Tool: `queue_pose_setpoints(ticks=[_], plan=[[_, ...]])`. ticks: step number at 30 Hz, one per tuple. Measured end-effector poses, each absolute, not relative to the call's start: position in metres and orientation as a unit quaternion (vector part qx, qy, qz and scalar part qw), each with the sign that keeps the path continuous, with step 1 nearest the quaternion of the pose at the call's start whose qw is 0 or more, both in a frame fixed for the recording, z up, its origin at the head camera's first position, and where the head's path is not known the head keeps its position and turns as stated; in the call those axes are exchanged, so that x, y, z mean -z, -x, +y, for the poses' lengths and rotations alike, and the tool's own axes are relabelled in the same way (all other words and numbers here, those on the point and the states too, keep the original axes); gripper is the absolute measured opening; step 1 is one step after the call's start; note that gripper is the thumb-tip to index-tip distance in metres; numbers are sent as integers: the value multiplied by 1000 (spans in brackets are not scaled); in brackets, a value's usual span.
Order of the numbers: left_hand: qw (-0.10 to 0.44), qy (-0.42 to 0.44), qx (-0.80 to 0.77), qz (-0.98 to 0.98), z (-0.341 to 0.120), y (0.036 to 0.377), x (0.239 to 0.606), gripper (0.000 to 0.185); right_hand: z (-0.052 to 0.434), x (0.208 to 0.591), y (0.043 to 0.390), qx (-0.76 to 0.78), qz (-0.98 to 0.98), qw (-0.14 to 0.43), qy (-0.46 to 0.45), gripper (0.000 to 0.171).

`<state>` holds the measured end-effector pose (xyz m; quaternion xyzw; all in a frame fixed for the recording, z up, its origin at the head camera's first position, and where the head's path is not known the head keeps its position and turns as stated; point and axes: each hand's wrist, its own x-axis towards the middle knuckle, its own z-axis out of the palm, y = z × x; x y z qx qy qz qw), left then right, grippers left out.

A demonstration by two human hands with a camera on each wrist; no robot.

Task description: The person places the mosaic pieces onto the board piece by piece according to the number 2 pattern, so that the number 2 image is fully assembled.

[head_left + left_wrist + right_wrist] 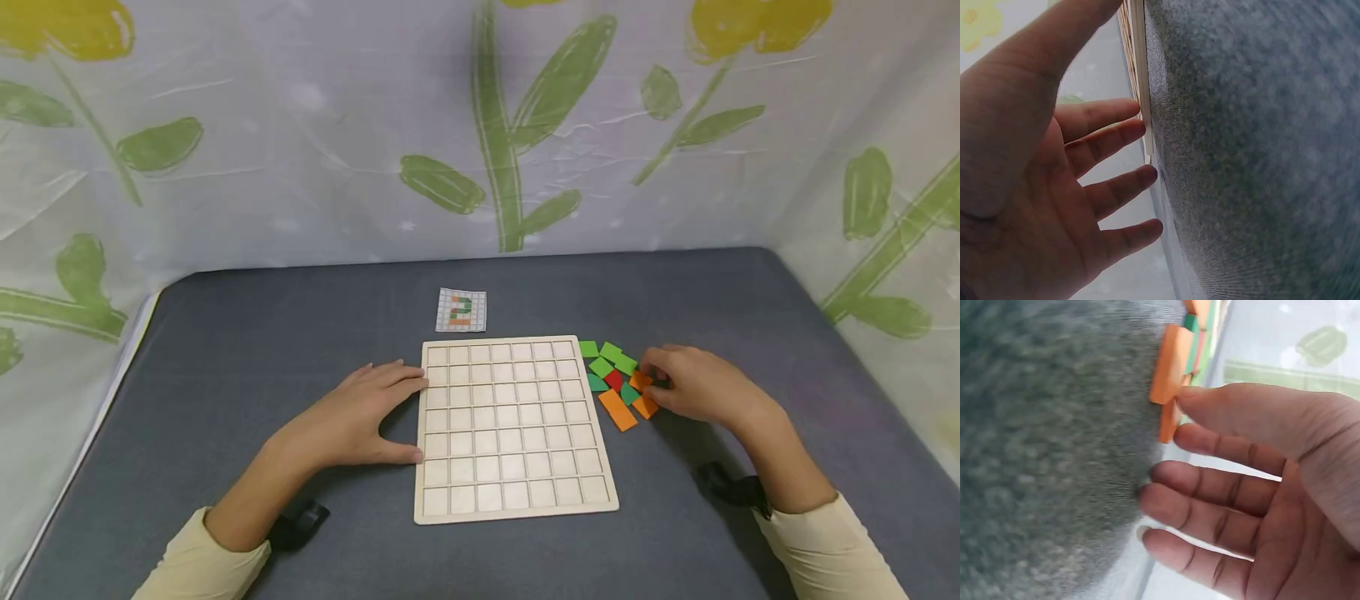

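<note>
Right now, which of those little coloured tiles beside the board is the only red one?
The red tile in the middle of the pile, hemmed in by green and orange tiles, just left of the right hand.

A dark grey felt-like cloth covers the table top. On it, at about 12 o'clock from the centre of the surface, lies a small paper card printed with a grid and a pattern in green and orange squares. Behind and at both sides, from 9 round to 3 o'clock, hangs a pale, wrinkled plastic sheet printed with green stems, leaves and yellow flowers.
</note>
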<state>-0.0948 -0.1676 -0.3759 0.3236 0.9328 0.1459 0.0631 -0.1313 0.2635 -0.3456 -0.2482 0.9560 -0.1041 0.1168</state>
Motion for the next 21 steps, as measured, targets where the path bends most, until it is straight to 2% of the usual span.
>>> queue_pose_setpoints(ticks=[5, 15, 21], plan=[[52, -337, -144, 929, -165, 99, 378, 90, 269, 347, 131, 94, 961, 105, 239, 17], [82, -323, -140, 932, -164, 100, 376, 93, 266, 355, 132, 83, 959, 62, 265, 11], [83, -312, -145, 935, -166, 98, 376, 94, 261, 355, 134, 91, 957, 70, 265, 8]])
